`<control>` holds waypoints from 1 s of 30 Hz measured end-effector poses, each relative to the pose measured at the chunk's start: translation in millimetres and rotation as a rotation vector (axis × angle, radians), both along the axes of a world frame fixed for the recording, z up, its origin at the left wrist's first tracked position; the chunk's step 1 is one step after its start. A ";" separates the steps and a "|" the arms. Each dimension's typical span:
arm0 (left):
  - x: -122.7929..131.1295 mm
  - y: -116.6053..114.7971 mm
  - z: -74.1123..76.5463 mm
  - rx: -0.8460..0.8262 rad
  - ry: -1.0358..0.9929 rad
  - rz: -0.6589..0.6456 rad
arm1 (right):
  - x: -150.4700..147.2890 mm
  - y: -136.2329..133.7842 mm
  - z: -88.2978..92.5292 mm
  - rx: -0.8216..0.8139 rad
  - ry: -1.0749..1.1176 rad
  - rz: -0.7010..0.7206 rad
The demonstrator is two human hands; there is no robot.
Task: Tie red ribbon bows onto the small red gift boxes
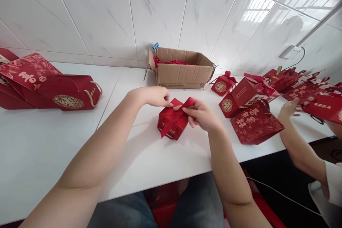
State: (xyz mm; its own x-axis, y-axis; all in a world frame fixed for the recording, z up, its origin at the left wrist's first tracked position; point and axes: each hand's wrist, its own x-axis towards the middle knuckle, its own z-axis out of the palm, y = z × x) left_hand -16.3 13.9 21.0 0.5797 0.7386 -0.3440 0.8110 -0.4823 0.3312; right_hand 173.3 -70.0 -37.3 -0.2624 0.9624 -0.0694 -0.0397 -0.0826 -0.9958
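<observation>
A small red gift box sits on the white table in front of me, with a glossy red ribbon lying across its top and one tail hanging down the near side. My right hand pinches the ribbon in a loop at the box's right edge. From the far left, my left hand reaches over with curled fingers, its fingertips touching the box top close to the ribbon. What those left fingers hold, if anything, is hidden.
Behind the box stands an open cardboard carton with red ribbons inside. Larger red gift boxes occupy the left side; several more crowd the right. At far right a co-worker's hand is near a red box.
</observation>
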 end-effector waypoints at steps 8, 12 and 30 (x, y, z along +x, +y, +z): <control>-6.4 -30.0 23.2 0.114 -0.167 -0.110 | -11.2 -2.2 10.1 0.010 -0.179 -0.172; -3.0 -38.2 26.5 0.218 -0.348 -0.192 | -19.1 -2.2 12.0 0.029 -0.258 -0.249; 14.7 -14.9 1.9 0.463 -0.687 -0.033 | -15.5 -3.2 -0.4 0.207 -0.320 -0.269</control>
